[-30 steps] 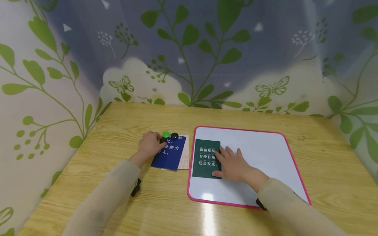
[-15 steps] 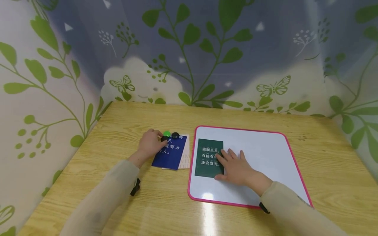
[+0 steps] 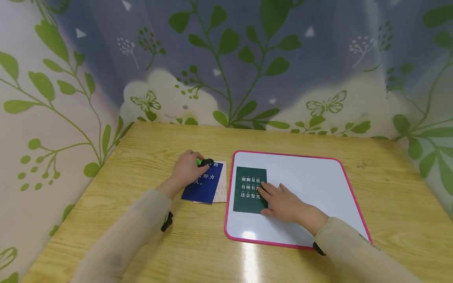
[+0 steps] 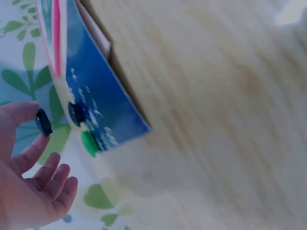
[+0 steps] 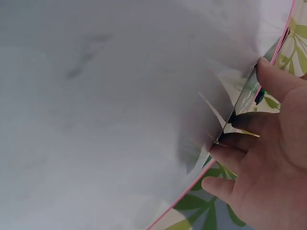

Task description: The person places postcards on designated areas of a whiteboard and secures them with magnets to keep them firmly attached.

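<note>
My left hand (image 3: pixel 189 169) hovers over the top of a dark blue card (image 4: pixel 103 91) with white lettering. Its thumb and index finger pinch a round black magnet (image 4: pixel 43 122); the other fingers are loosely bent. A second black magnet (image 4: pixel 76 114) and a green magnet (image 4: pixel 89 143) lie at the blue card's upper edge, partly covered by the hand in the head view. My right hand (image 3: pixel 283 202), fingers spread, rests on the right edge of a dark green card (image 3: pixel 247 190) with white lettering. That card lies on the left part of a pink-rimmed whiteboard (image 3: pixel 311 177).
A pale card (image 3: pixel 222 188) shows from under the blue one. Both lie on the wooden table (image 3: pixel 191 243), just left of the whiteboard. Behind and at the left, leaf-patterned cloth (image 3: pixel 226 78) borders the table.
The left hand has moved right and slightly up, a black magnet now in its pinch. The green card has slid slightly right on the whiteboard along with the right hand.
</note>
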Motion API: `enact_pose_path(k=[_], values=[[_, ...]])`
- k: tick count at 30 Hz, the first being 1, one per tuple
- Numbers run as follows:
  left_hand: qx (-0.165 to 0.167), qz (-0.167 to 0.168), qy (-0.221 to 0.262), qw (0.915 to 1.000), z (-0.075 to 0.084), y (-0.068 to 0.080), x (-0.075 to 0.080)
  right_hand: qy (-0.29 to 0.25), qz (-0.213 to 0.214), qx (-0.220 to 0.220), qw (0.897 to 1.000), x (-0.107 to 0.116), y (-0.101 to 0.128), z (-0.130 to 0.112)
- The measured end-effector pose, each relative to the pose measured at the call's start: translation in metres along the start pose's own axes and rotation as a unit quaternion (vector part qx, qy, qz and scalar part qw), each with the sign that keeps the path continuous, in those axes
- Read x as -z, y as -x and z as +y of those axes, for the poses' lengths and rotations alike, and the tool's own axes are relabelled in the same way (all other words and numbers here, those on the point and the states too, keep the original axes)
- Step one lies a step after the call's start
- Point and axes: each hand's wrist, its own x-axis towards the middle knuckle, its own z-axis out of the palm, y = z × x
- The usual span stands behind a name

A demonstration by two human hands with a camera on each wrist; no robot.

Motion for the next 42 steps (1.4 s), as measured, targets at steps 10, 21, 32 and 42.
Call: enact_pose_path(k=[10, 21, 32, 42], values=[[-0.035, -0.016, -0.005, 0.9993, 0.037, -0.007, -0.007, 0.003, -0.013, -0.004, 1.0, -0.001, 0.0, 0.002], [-0.075, -0.047, -0.033, 0.9955, 0.081, -0.016, -0.019, 0.015, -0.021, -0.008, 1.0, 0.002, 0.0, 0.001], [-0.104, -0.054, -0.065, 0.991, 0.097, -0.027, -0.035, 0.028, -0.025, -0.011, 0.999, -0.001, -0.003, 0.003], [-0.105, -0.077, -0.078, 0.9884, 0.099, -0.034, -0.046, 0.033, -0.027, -0.011, 0.999, -0.001, -0.002, 0.004]])
